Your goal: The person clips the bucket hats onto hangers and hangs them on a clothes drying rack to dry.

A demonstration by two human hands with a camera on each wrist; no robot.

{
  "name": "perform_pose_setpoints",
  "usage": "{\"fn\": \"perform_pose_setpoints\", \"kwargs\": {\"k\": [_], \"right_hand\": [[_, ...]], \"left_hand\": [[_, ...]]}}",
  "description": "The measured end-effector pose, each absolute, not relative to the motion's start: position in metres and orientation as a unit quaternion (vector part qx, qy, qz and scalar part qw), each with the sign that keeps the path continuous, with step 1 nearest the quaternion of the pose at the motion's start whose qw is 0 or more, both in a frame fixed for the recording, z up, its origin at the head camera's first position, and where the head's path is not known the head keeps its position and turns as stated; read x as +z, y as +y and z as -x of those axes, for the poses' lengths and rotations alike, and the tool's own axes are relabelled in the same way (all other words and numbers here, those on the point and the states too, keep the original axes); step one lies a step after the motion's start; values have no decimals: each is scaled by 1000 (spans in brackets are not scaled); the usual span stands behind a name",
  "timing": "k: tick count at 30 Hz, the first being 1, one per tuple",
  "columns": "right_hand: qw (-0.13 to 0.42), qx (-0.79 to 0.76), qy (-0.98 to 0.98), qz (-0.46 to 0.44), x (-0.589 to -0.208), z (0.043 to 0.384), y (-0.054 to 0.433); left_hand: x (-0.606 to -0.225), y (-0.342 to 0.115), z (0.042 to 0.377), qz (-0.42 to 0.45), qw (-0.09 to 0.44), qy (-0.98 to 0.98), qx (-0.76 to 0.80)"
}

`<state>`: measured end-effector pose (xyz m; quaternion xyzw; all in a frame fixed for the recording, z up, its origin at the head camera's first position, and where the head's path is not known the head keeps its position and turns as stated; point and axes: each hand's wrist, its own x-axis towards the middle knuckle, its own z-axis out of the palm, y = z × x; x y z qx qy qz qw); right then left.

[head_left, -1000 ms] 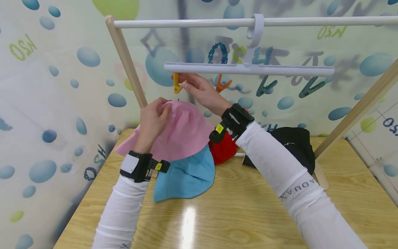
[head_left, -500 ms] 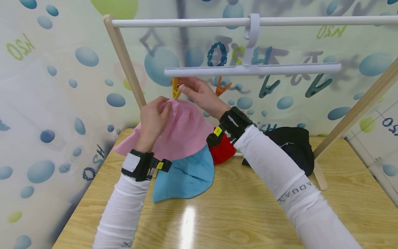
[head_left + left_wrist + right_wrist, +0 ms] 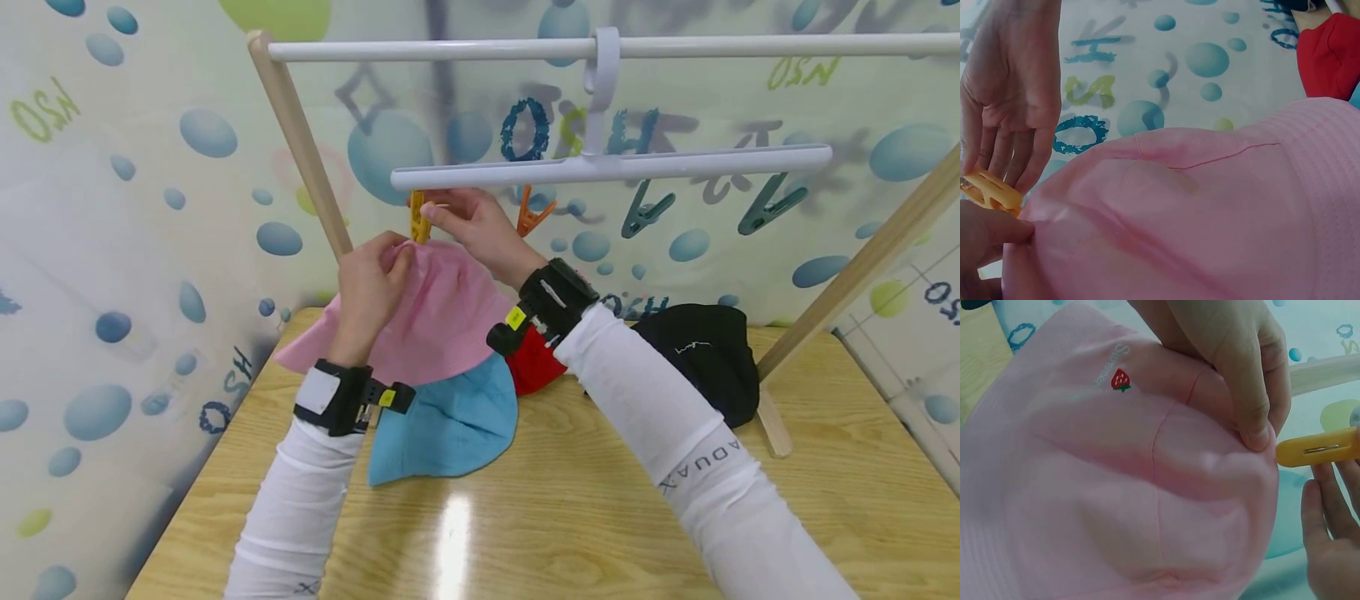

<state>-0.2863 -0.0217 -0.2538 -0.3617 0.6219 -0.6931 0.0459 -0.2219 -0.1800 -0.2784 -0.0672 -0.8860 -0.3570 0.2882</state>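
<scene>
My left hand (image 3: 372, 283) pinches the crown of a pink bucket hat (image 3: 450, 308), holding it up under the left end of a white hanger (image 3: 622, 167). A strawberry patch and stitched lettering show on the hat in the right wrist view. Just above the crown, my right hand (image 3: 483, 229) pinches a yellow clip (image 3: 419, 217) that hangs from the hanger. The tip of the clip (image 3: 1316, 449) is right at the top of the crown, beside the left thumb (image 3: 1254, 428).
An orange clip (image 3: 534, 212) and two dark green clips (image 3: 647, 210) hang farther right. The hanger hooks over a white rail (image 3: 435, 52) between wooden posts. Below lie a blue hat (image 3: 450, 425), a red hat (image 3: 534, 362) and a black hat (image 3: 712, 358) on the wooden table (image 3: 570, 517).
My right hand has drawn the yellow clip down to the hat's crown. The hanger's left end has dipped and its right end has risen. The left hand has stayed nearly still.
</scene>
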Motion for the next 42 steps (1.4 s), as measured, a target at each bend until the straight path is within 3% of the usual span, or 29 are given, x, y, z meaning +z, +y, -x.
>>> {"fn": "perform_pose_setpoints", "kwargs": {"k": [9,35,42], "right_hand": [[60,-716,604,346,-252,282,-30],[36,-720,609,330,-254,286,-33],[36,-691,631,351,-258,285,-33]], "left_hand": [[-279,-180,223,70,299,-885,-350],[-272,-182,220,84,357,-847,-385],[-272,-186,220,70,348,-850,-389]]}}
